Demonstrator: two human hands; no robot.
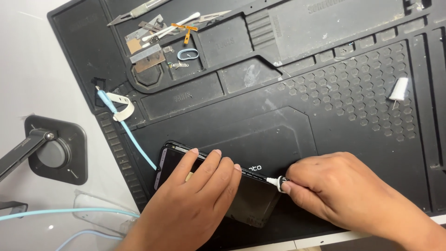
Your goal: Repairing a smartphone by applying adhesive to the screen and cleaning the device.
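The left hand (193, 204) lies flat on a dark phone (241, 195), fingers spread across its glass and pressing it down onto the black repair mat (278, 125), at the mat's near edge. The right hand (334, 186), just right of the phone, is pinched narrow around a small white-tipped tube (277, 182), whose tip touches the phone's far edge. A light blue cable (134, 139) runs from the phone's left corner up the mat's left side, where a white strap (121, 106) loops around it. Left of the mat, on the white worktop (37, 69), sits a dark stand base (58, 148). Right of the phone and farther back, a small white cap (399, 89) rests on the mat's hexagon pattern. Farthest from the phone, the mat's upper-left tray holds a cotton swab (172, 27), metal blades (134, 11) and small parts (186, 55).
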